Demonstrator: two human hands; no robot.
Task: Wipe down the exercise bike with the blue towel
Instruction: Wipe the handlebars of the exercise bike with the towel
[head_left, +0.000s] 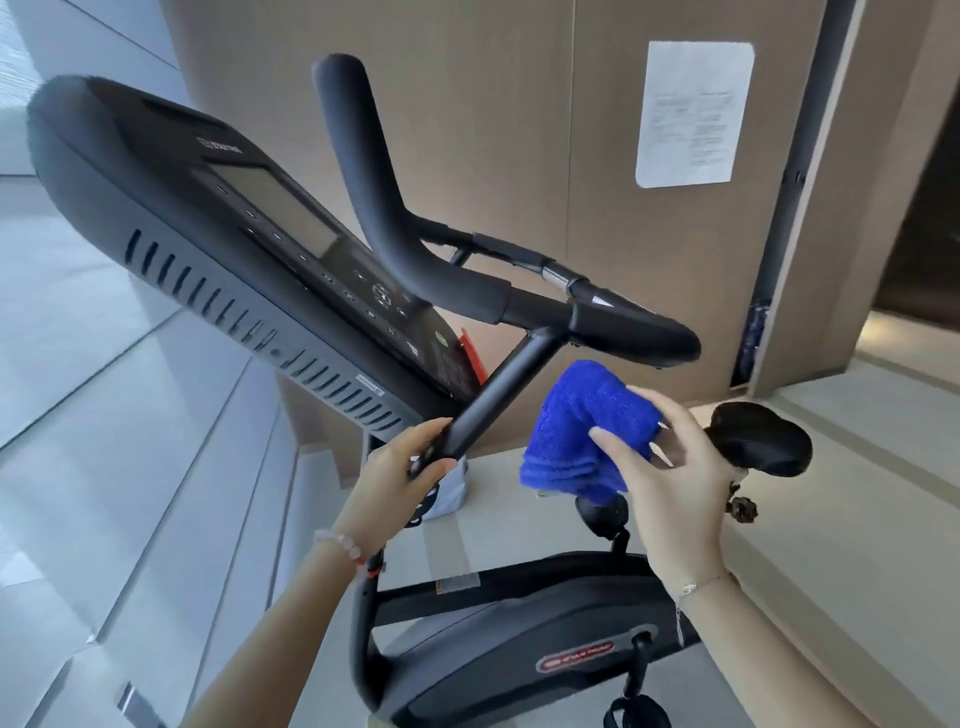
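So here's the setup: the exercise bike (519, 639) is right in front and below, and the left hand (400, 478) is wrapped round the lower end of the handlebar stem (498, 395), fingers curled over the tube. My guess is that's just to steady the bike, or the person, while the other hand does the work.

The right hand (675, 478) has the blue towel (582, 431) folded into a thick wad. It's pinched with the thumb on the near face and the fingers tucked behind. Folding it gives a firm pad to rub with, and there are no loose ends to snag.

The towel is up in the air just beside the stem and under the near grip of the handlebars (395, 218). As far as I can tell it isn't touching anything on the bike.

The console (218, 244) tilts off to the left and the seat (763, 441) sits behind the right hand. Looks to me like the stem or that near grip gets wiped next. Can't tell from here which parts are already clean.
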